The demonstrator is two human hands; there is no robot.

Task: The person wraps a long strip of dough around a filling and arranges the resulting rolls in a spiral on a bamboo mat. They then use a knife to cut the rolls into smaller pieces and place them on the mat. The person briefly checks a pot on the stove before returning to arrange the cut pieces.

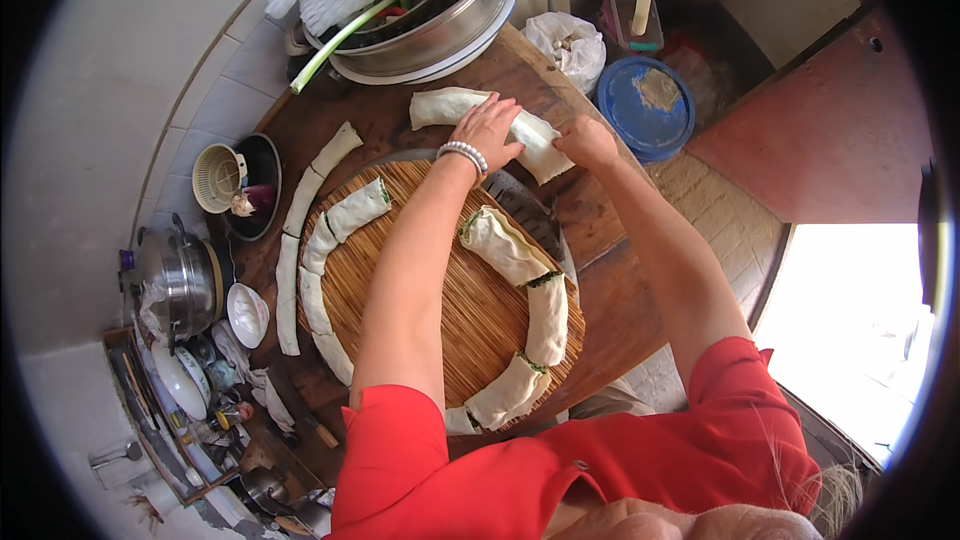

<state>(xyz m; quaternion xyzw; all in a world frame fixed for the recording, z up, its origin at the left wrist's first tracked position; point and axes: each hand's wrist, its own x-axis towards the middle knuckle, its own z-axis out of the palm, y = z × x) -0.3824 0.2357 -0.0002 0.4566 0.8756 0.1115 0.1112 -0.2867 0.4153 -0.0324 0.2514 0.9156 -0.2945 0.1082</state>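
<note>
A long filled dough roll [536,146] lies across the far part of the wooden table. My left hand [490,129], with a beaded bracelet at the wrist, rests over its middle with the fingers spread. At the roll's right end, the curled fingers of my right hand [589,141] pinch the dough edge. Nearer to me, cut rolls with green filling [504,246] form a ring around the rim of a slatted mat [465,292]. Left of the mat, narrower dough pieces [287,292] lie in a curved line on the table.
Stacked metal basins [420,52] with a scallion [337,45] stand at the back. A dark bowl [271,165], a pot [180,285], a small white bowl [247,315] and a knife [296,397] are on the left. A blue-lidded bucket [645,120] stands beyond the table's right edge.
</note>
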